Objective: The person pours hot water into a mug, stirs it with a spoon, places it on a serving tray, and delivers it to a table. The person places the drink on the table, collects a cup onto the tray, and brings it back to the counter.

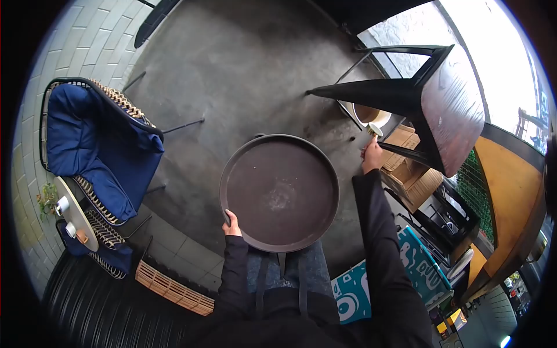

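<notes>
A large round dark tray with a raised rim lies in front of my body, with pale smudges near its middle. My left hand grips the tray's rim at the lower left. Stretched out to the right, my right hand is closed on a small brush with a pale head. The brush is beside a white bucket holding brownish contents, partly behind a black stool leg.
Cardboard boxes and a tall black stool stand at the right. At the left are a blue-cushioned chair and a small oval table with cups. A teal patterned panel is at the lower right.
</notes>
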{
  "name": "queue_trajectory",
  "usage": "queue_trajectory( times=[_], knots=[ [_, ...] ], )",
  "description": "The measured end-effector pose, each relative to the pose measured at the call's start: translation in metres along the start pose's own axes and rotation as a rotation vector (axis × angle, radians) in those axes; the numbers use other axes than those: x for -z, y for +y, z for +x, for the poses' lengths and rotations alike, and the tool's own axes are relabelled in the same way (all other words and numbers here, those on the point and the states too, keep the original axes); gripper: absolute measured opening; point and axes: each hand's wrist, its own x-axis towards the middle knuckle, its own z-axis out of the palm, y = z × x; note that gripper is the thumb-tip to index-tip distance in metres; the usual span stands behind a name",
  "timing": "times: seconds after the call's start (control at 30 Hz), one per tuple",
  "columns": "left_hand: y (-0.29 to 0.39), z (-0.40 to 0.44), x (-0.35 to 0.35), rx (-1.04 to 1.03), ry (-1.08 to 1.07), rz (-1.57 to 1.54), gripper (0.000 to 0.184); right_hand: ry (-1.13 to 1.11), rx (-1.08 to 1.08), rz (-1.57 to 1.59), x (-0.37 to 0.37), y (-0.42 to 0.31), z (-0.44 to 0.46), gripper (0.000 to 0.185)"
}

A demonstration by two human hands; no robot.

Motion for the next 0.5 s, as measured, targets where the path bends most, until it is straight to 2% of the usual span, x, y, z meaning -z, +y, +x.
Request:
queue_trajectory(
  times=[0.03,0.1,0.17,0.23,0.27,0.33,0.4,0.47,0.5],
  knots=[
    [0.006,-0.007,-0.004,0.005,0.003,0.003,0.075,0.003,-0.088,-0.001,0.001,-0.008,0.014,0.048],
    [0.022,-0.017,-0.009,-0.001,0.007,0.069,0.089,0.044,-0.174,-0.065,-0.003,-0.021,0.033,0.048],
    [0.011,-0.019,-0.017,0.04,-0.013,0.061,0.088,0.022,-0.24,-0.053,0.008,-0.027,0.061,0.044],
    [-0.024,-0.011,-0.026,-0.012,0.042,0.005,0.073,0.04,-0.212,-0.119,0.014,-0.03,0.082,0.042],
    [-0.031,-0.012,-0.026,-0.006,0.043,0.009,0.073,0.056,-0.174,-0.16,0.019,-0.03,0.091,0.04],
    [-0.025,-0.011,-0.021,-0.004,-0.048,0.007,0.068,0.12,-0.086,-0.387,0.022,-0.026,0.106,0.043],
    [-0.029,-0.013,-0.026,-0.021,-0.043,0.02,0.066,0.15,-0.054,-0.457,0.026,-0.023,0.123,0.046],
    [-0.017,-0.024,-0.034,-0.038,-0.039,0.035,0.065,0.153,0.004,-0.748,0.032,-0.042,0.12,0.052],
    [0.013,-0.042,-0.044,-0.101,0.002,0.033,0.064,0.151,0.005,-0.749,0.031,-0.052,0.115,0.052]
  ],
)
